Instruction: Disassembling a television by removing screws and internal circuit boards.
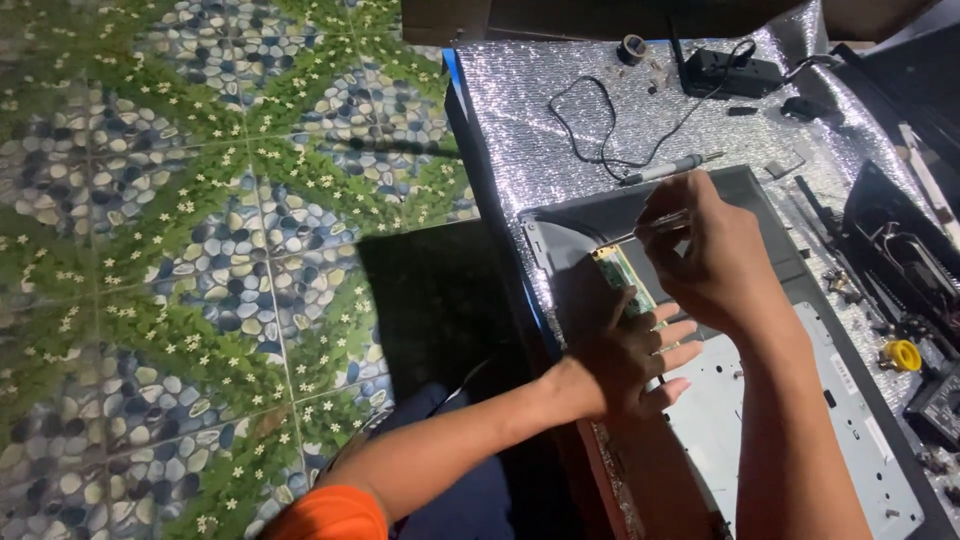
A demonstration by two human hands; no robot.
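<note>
Head view, looking down on a workbench covered in silver foil sheeting [560, 110]. Lying across the bench, a large flat display panel [780, 400], back side up, grey metal plate showing. Sitting at the panel's 10 o'clock corner, a small green circuit board [617, 270], partly hidden under both hands. Left hand [635, 355] resting on the panel at the board's 6 o'clock edge, thumb lying against the board, fingers stretched out toward 3 o'clock, loosely open and gripping nothing. Right hand [705, 255] hovering at the board's 2 o'clock side, fingers pinched closed around a thin metal tool [650, 230], tip pointing toward 9 o'clock and reaching the board's upper end; contact there too small to confirm. Lying on the foil at 12 o'clock from the right hand, a grey pen-shaped tool [668, 168], with a black cord [590, 125] looping at its 10 o'clock. Standing at the bench's far edge, a black box [730, 72] and a small tape roll [632, 47]. Sitting at 3 o'clock near the panel's edge, a yellow round part [903, 354] among dark loose parts. Showing at 9 o'clock of the bench, pebble-and-leaf patterned floor tiles [200, 250].
</note>
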